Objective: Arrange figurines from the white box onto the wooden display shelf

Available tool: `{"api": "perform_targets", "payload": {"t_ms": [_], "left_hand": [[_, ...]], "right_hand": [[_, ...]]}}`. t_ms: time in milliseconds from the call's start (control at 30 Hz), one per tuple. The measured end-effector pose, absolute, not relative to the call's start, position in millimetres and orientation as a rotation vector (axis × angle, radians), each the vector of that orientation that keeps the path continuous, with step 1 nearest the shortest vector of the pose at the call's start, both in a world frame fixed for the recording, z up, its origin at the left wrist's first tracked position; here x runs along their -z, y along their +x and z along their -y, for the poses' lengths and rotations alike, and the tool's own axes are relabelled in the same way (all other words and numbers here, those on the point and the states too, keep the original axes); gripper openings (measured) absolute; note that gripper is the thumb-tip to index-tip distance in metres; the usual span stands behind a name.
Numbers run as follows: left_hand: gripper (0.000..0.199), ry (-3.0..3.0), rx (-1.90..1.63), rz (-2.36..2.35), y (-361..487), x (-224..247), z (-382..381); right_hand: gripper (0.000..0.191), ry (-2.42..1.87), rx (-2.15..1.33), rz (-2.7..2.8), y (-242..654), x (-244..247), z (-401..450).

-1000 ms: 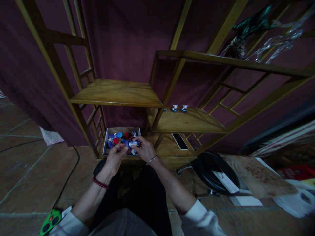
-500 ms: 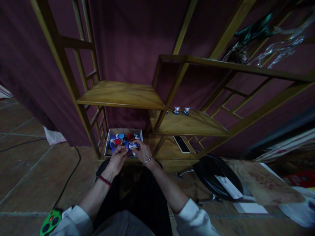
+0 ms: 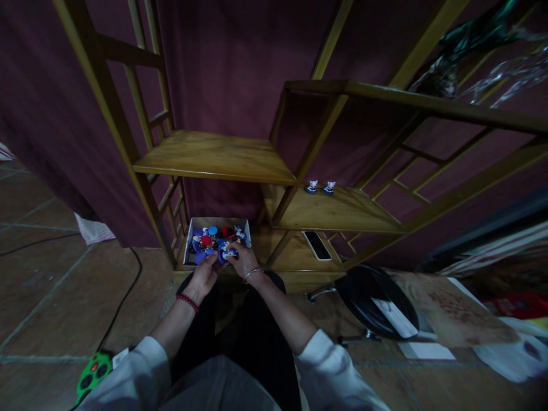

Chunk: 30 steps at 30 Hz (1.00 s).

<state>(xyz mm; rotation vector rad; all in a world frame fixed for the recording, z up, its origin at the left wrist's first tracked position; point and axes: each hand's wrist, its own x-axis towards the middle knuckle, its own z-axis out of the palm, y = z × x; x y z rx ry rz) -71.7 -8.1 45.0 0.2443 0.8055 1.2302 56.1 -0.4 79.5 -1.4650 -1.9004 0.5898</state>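
A white cardboard box (image 3: 217,220) stands on the lowest wooden shelf, filled with blue and red round discs and small figurines. My right hand (image 3: 244,260) is at the box's front edge, its fingers pinching a small blue-and-white figurine (image 3: 228,254). My left hand (image 3: 204,276) is beside it, with its fingertips at the same front edge, close to a blue disc (image 3: 200,257). The hands hide the box's front edge. Whether my left hand holds anything is hidden. Two small figurines (image 3: 312,186) stand on the wooden shelf to the right.
A black phone (image 3: 317,245) lies on the low shelf right of the box. A wooden shelf unit (image 3: 214,157) stands against a maroon curtain. A black stool seat (image 3: 377,301) is at right, a cable (image 3: 124,302) runs across the tiled floor, and a green object (image 3: 93,371) sits near my left elbow.
My hands have drawn closer to the box's front edge, and the figurine stays at my right fingertips. The view has shifted slightly, moving the shelves up and to the right.
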Motion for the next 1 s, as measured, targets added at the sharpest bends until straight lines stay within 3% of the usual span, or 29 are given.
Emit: {"api": "perform_targets", "payload": {"t_ms": [1000], "left_hand": [[0.031, 0.312, -1.089, -0.483, -88.3, -1.4, 7.0]], "right_hand": [[0.023, -1.65, -0.899, 1.722, 61.5, -38.1, -17.5]]}}
